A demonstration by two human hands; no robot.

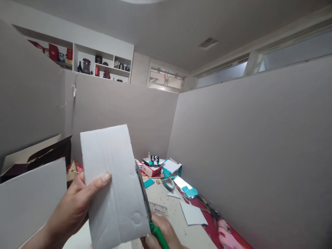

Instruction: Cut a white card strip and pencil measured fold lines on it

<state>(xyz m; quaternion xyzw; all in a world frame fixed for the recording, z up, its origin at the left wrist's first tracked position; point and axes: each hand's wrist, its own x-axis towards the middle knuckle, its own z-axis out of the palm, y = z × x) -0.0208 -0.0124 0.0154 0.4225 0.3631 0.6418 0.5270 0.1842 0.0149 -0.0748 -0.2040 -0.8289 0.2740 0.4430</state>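
Head view: left hand (74, 204) grips a white rectangular corrugated cardboard sheet (114, 186), held up nearly upright in front of the camera, thumb pressed flat on its near face, remaining fingers hidden behind it. Right hand (162, 235) sits low at the bottom edge of frame, fingers wrapped round green-handled scissors (147, 211); the grey blades run up along the sheet's right edge, touching it (cannot tell if the blades are parted or closed). Sheet's lower right corner is rounded, with a few faint creases on its face.

Below and behind: a pale speckled tabletop (166, 200) with a clear plastic ruler (158, 209) just beside the scissors, a loose white paper piece (193, 214) further right, teal card scraps (189, 191), a red-and-white small box (151, 169), thin wooden sticks (158, 180) and a red cloth (207, 214) along the right side. An open grey cardboard box with dark lining (33, 162) stands at left. Grey partition panels (246, 145) wall in the tabletop; a white wall shelf with vases and red boxes (101, 65) shows above them.
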